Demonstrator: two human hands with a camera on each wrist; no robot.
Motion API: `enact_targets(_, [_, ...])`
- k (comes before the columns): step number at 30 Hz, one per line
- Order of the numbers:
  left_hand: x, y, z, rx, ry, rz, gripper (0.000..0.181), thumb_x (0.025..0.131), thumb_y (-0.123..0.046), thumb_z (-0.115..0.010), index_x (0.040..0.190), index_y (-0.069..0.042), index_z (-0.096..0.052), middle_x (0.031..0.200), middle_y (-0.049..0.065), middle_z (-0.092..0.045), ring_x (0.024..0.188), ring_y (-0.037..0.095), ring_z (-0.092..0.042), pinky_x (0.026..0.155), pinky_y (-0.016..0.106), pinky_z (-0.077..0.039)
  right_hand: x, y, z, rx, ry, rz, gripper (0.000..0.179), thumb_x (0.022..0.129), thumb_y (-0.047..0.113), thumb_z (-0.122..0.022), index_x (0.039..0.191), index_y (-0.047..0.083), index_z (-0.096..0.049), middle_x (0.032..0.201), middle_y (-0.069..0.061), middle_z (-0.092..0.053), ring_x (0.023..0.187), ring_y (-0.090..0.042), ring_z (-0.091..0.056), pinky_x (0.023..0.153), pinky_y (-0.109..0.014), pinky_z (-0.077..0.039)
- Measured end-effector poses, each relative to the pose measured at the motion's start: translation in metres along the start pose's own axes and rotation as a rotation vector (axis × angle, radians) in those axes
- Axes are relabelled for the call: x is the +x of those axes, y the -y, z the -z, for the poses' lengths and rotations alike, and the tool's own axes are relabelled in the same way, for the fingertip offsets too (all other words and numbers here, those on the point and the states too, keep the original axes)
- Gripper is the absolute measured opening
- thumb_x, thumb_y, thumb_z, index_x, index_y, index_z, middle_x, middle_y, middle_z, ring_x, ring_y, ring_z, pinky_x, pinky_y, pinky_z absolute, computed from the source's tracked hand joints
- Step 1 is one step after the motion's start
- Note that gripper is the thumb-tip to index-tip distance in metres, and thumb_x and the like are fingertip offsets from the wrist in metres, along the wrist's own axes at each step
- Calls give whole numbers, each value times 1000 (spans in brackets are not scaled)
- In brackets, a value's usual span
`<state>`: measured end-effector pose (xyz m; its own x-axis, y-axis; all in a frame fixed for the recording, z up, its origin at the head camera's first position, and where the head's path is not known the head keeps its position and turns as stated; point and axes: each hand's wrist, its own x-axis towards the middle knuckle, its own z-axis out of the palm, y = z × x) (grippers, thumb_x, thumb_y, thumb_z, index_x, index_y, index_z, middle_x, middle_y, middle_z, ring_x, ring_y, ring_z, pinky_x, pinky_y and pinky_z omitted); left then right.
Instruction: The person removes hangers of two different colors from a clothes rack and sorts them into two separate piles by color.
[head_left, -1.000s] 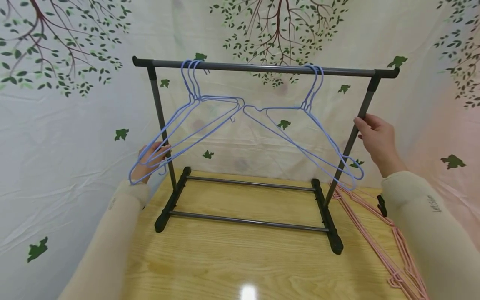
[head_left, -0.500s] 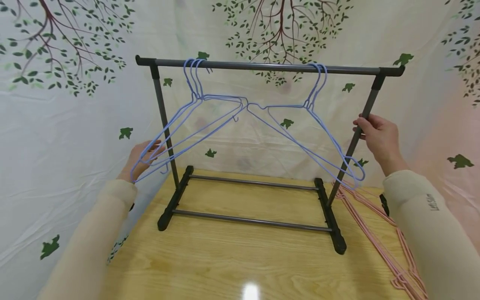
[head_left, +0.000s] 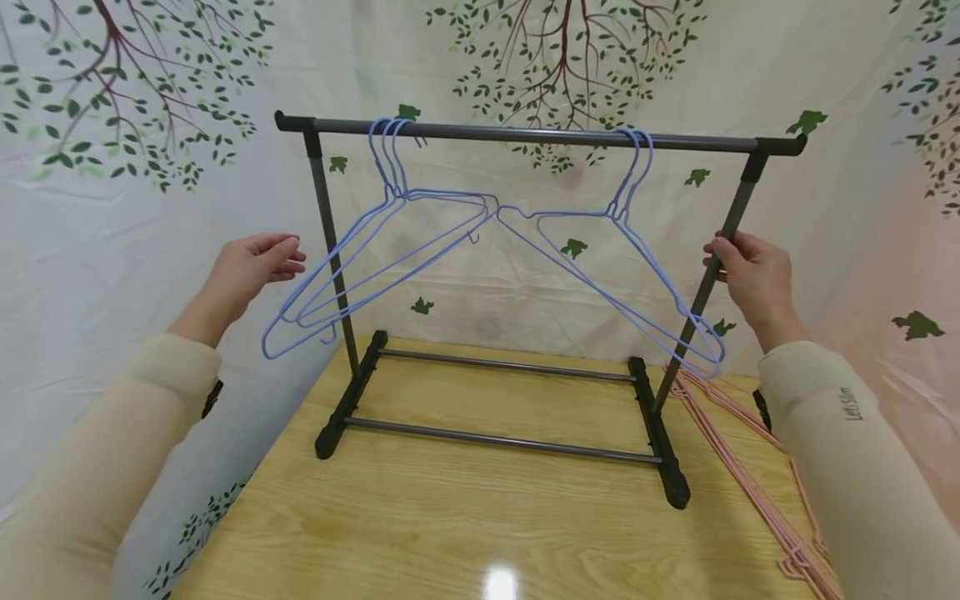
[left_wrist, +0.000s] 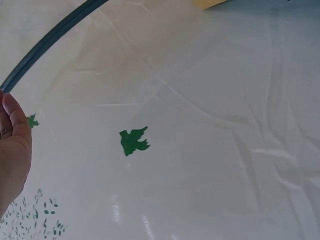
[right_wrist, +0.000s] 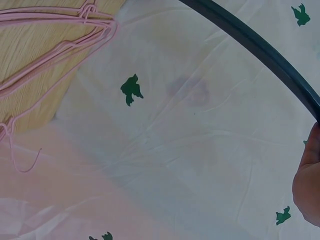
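Observation:
A dark clothes rack [head_left: 525,135] stands on the wooden table in the head view. Several blue wire hangers [head_left: 392,197] hang toward the left of its top bar, and a smaller group of blue hangers [head_left: 613,215] hangs toward the right. My right hand [head_left: 759,283] pinches the rack's right post [head_left: 739,204] between thumb and fingers. Left of the rack, my left hand [head_left: 243,271] is held in the air, fingers loosely bent and holding nothing, near the left post [head_left: 324,208]. In the left wrist view, the left hand's fingertips [left_wrist: 10,102] overlap that post's lower end.
Pink hangers [head_left: 738,479] lie piled on the table's right side, partly under the right sleeve; one hook [right_wrist: 26,167] juts past the edge. A leaf-printed cloth [head_left: 480,275] stands behind the rack and wraps down the left side. The wooden table [head_left: 420,517] extends in front.
My left hand has come away from the left post and hangers, moving left and up. My right hand stays on the right post. The rack and hangers have barely shifted.

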<state>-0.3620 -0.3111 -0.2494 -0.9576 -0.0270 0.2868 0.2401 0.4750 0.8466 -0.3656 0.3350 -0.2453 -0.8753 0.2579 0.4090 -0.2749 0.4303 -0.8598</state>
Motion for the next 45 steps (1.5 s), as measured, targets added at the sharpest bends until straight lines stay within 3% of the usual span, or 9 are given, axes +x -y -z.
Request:
enact_targets(5, [-6, -25, -10, -12, 61, 8, 67, 98, -48, -55, 143, 2, -48, 109, -2, -65, 89, 2, -66, 84, 22, -53, 0, -2, 5, -3, -9, -1, 43, 100, 35, -57, 129, 3, -61, 97, 14, -67, 86, 1, -66, 71, -11, -51])
enact_targets(11, [-12, -44, -22, -77, 94, 10, 66, 97, -46, -59, 139, 4, -51, 100, -7, -68, 89, 7, -67, 80, 18, -52, 0, -3, 6, 15, -8, 0, 45, 99, 36, -58, 130, 3, -61, 97, 15, -67, 87, 1, -66, 72, -12, -51])
enact_targets(15, [-14, -48, -25, -86, 118, 13, 59, 97, -44, -59, 132, 4, -57, 97, -9, -71, 89, 7, -68, 81, 22, -53, 1, -2, 3, 17, -9, -1, 45, 99, 35, -58, 131, 3, -61, 99, 13, -68, 87, 1, -66, 72, -12, -51])
enact_targets(22, [-16, -49, -28, -14, 163, 75, 53, 100, -43, -56, 128, 2, -61, 96, -11, -70, 91, 7, -64, 80, 20, -52, 2, -2, -1, 37, -13, 3, 41, 99, 34, -59, 127, 3, -62, 97, 11, -69, 84, 0, -66, 72, -12, -51])
enact_targets(29, [-17, -54, -36, -69, 170, 60, 39, 100, -35, -59, 117, 0, -65, 91, -8, -71, 89, 11, -66, 79, 22, -52, 2, -3, -2, 35, -17, 7, 45, 99, 37, -59, 129, 3, -62, 98, 10, -69, 85, 0, -66, 72, -12, -52])
enact_targets(33, [-20, -55, -37, 1, 117, 13, 41, 101, -37, -57, 115, 1, -64, 93, -4, -71, 90, 12, -64, 78, 21, -51, 2, -3, -2, 26, -17, 5, 48, 98, 38, -59, 131, 3, -62, 99, 10, -69, 87, -2, -67, 73, -13, -52])
enact_targets(40, [-24, -57, -35, 282, -90, -122, 46, 102, -42, -53, 116, 0, -68, 100, 12, -69, 92, 24, -60, 72, 29, -45, 2, -3, -1, 16, -20, -12, 49, 98, 39, -59, 132, 3, -62, 105, 5, -69, 89, -4, -67, 76, -14, -52])
enact_targets(45, [-27, -60, -37, 323, -166, -151, 47, 102, -42, -52, 115, 0, -70, 106, 16, -69, 91, 23, -56, 71, 32, -42, 4, -3, -1, -2, -26, -10, 49, 99, 39, -57, 131, 3, -61, 100, 10, -68, 86, 1, -66, 77, -15, -52])
